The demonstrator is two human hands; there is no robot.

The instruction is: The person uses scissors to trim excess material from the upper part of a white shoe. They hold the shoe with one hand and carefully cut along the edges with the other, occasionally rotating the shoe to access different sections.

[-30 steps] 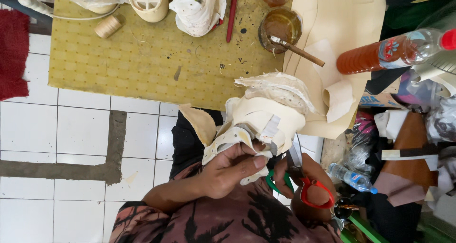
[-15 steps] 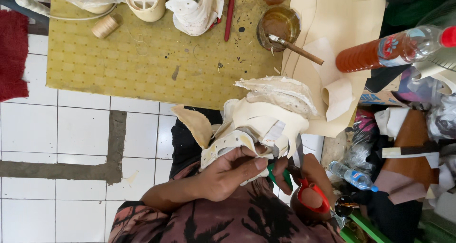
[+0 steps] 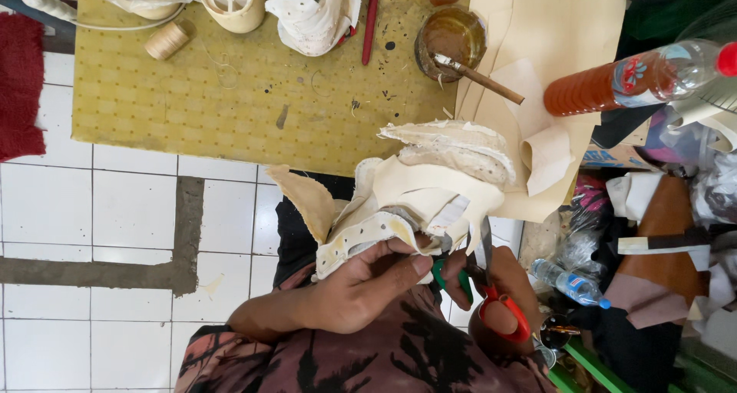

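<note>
Two hands are at a cream shoe upper (image 3: 414, 201), held over the lap at the table (image 3: 253, 109) edge. Left hand (image 3: 361, 285) fingers are clamped on its rim; right hand (image 3: 499, 285) is closed through scissors (image 3: 484, 285). Upper judged light, floppy, best pinched near the cut.

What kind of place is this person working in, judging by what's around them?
Probably a small shoemaking or shoe-repair workshop. A cream shoe upper is held in the left hand, the right hand works scissors, and a glue pot and thread spool sit on the yellow worktable.
</note>
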